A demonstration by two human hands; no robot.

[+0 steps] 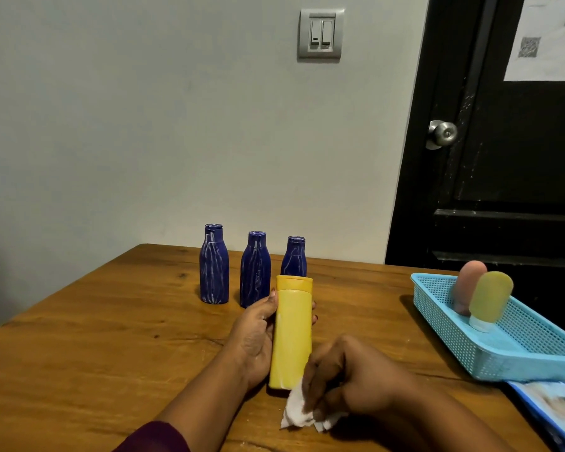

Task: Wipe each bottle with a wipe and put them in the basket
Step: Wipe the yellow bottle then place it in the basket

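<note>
My left hand (pixel 253 337) grips a yellow bottle (pixel 291 331) upright above the wooden table (pixel 95 337). My right hand (pixel 349 376) holds a crumpled white wipe (pixel 299 411) against the bottle's lower right side. Three blue bottles smeared with white stand in a row behind: a left blue bottle (pixel 214 264), a middle blue bottle (pixel 255 269) and a right blue bottle (pixel 294 257), partly hidden by the yellow cap. At the right, a light blue mesh basket (pixel 490 352) holds a pink tube (pixel 468 287) and a yellow-green tube (pixel 490 300), both standing cap down.
A blue-edged printed sheet (pixel 548 406) lies under the basket's near corner at the table's right edge. A black door with a metal knob (pixel 442 133) stands behind the basket. The grey wall carries a light switch (pixel 320 34).
</note>
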